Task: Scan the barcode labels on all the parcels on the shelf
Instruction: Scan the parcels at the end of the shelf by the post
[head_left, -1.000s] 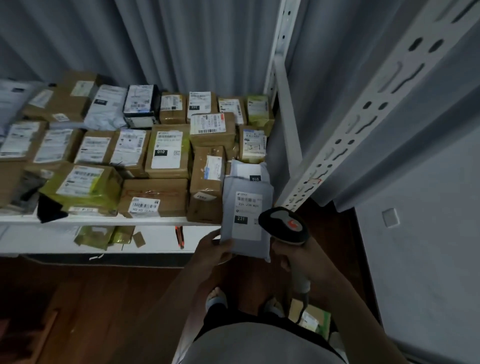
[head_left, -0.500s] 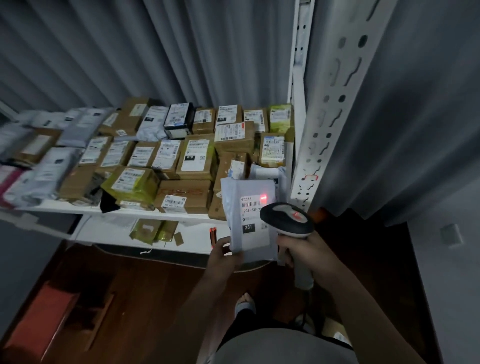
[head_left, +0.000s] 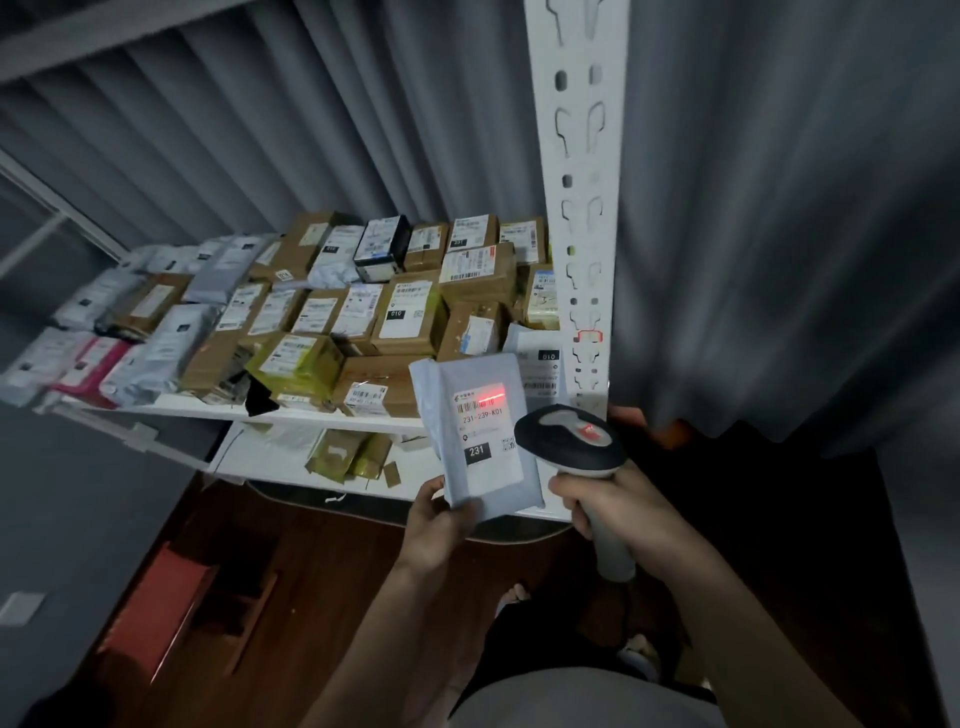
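My left hand (head_left: 434, 525) grips the lower left corner of a grey poly-bag parcel (head_left: 475, 431) and holds it upright in front of the shelf. Its white label reads 231-239-K01 and carries a black 231 tag. A red scan line glows across the barcode at the label's top. My right hand (head_left: 623, 506) grips the handle of a barcode scanner (head_left: 569, 440), whose black head with a lit red spot points at the label from the right. Several labelled cardboard boxes and bags (head_left: 322, 322) fill the white shelf (head_left: 208, 406).
A white perforated shelf upright (head_left: 582, 208) rises just right of the parcels. Grey curtains hang behind and to the right. A lower shelf holds greenish packets (head_left: 345, 454). A red box (head_left: 156, 608) lies on the dark wooden floor at lower left.
The view has swung left and closer. The scanner's red line now falls on the barcode of the grey parcel, which stays in my left hand.
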